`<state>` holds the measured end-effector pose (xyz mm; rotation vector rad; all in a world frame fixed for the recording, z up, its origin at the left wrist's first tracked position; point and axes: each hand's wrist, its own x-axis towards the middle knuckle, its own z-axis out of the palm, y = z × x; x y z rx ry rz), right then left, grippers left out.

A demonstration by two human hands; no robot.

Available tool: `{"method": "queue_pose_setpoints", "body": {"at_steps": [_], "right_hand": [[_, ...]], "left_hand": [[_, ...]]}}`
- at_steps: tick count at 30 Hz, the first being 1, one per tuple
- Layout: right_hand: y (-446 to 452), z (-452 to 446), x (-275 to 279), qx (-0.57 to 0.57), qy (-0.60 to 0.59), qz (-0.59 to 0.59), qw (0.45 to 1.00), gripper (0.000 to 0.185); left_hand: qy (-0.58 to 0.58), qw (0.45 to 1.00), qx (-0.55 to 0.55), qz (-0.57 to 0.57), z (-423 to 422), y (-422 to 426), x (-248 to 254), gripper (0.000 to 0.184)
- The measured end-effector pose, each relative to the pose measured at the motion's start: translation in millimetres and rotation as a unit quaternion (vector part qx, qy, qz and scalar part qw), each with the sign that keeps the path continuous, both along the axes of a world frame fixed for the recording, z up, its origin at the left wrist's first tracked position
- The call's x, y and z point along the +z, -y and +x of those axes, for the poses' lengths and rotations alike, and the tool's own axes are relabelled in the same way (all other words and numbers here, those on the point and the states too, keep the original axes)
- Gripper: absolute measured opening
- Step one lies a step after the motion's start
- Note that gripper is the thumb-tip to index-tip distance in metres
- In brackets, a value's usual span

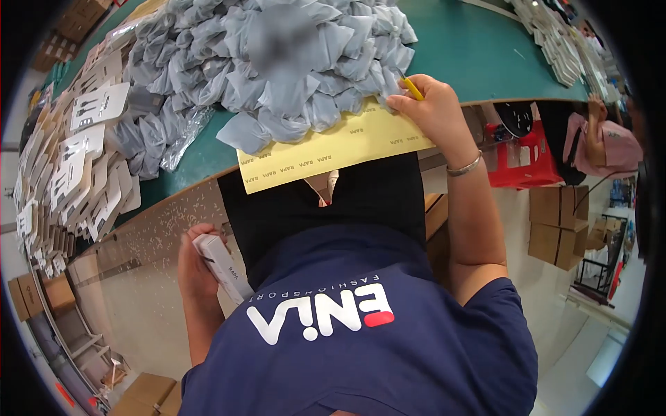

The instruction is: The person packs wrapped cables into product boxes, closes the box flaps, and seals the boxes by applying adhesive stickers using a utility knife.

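My left hand (196, 267) is closed around a slim white box (223, 267) with small dark print, held low at my side below the table edge. My right hand (433, 111) is closed on a small yellow-handled tool (413, 88) with a thin dark tip; its exact kind is unclear. Beneath that hand lies a yellow printed sheet (298, 161), which overhangs the table's near edge above my lap. Grey plastic-wrapped bundles (291, 97) are heaped just beyond the sheet, some touching it. A dark blur covers part of the heap.
Many white printed cards or boxes (87, 149) stand in stacks on the left of the green table (479, 52). More white packs (555, 48) lie at the far right. A red stool (524, 159), cardboard boxes (558, 225) and another person in pink (610, 145) are to the right.
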<state>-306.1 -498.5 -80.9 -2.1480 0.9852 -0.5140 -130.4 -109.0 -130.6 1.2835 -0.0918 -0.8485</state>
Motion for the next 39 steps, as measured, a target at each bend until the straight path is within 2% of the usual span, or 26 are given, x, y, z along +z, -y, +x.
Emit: {"method": "queue_pose_setpoints", "body": {"at_steps": [2, 5, 7, 9, 10, 12, 14, 15, 18, 23, 25, 27, 33, 37, 39], "right_hand": [[-5.5, 6.8, -0.6, -0.008, -0.007, 0.004, 1.0, 0.022], [2.7, -1.0, -3.1, 0.04, -0.045, -0.041, 0.997, 0.024], [5.6, -14.7, -1.7, -0.005, 0.095, 0.036, 0.995, 0.025], [18.8, -28.3, 5.5, -0.04, 0.2, 0.25, 0.947, 0.026], [20.9, -35.5, 4.4, -0.032, 0.2, 0.255, 0.945, 0.026], [20.6, -44.9, 1.4, 0.083, 0.243, 0.297, 0.92, 0.023], [14.1, -43.5, 2.2, 0.09, 0.252, 0.312, 0.912, 0.021], [9.9, -45.2, 3.1, 0.089, 0.258, 0.325, 0.906, 0.019], [14.6, -66.8, 3.9, 0.064, 0.273, 0.343, 0.896, 0.016], [44.3, -81.5, -5.6, 0.064, 0.221, 0.339, 0.912, 0.016], [52.7, -83.0, -5.5, 0.058, 0.21, 0.334, 0.917, 0.018], [60.9, -82.6, -2.8, 0.056, 0.197, 0.328, 0.922, 0.019], [86.4, -72.5, 14.0, 0.086, 0.144, 0.407, 0.898, 0.018], [84.2, -69.5, 0.6, 0.101, 0.26, 0.541, 0.794, 0.022], [83.6, -73.4, 0.6, 0.132, 0.293, 0.538, 0.78, 0.024]], "left_hand": [[0.042, 0.998, -0.04, -0.03, -9.4, 8.3, 7.6, 0.032], [0.074, 0.996, -0.031, -0.024, 2.0, 4.2, 8.6, 0.039], [0.103, 0.995, -0.003, -0.009, 4.3, 24.5, 24.3, 0.038], [0.141, 0.99, 0.01, -0.027, -10.5, 63.3, 49.9, 0.037], [0.144, 0.989, 0.019, -0.023, -18.7, 80.1, 58.7, 0.037], [0.184, 0.979, -0.085, -0.036, -31.1, 110.8, 69.0, 0.035], [0.219, 0.958, -0.169, -0.072, -35.7, 138.0, 56.4, 0.032], [0.218, 0.957, -0.176, -0.076, -40.6, 148.5, 56.1, 0.032], [0.151, 0.952, -0.248, -0.099, -52.9, 179.8, 57.1, 0.028], [0.213, 0.914, -0.346, -0.008, -62.1, 210.8, 69.7, 0.026], [0.392, 0.845, -0.362, -0.018, -70.4, 236.7, 69.8, 0.025], [0.559, 0.747, -0.359, -0.031, -78.7, 257.3, 68.0, 0.024], [0.507, 0.758, -0.409, -0.039, -85.3, 291.2, 69.7, 0.022], [0.246, 0.863, -0.439, -0.039, -69.1, 289.7, 67.6, 0.022], [0.239, 0.87, -0.429, -0.038, -62.2, 285.6, 67.4, 0.022]]}}
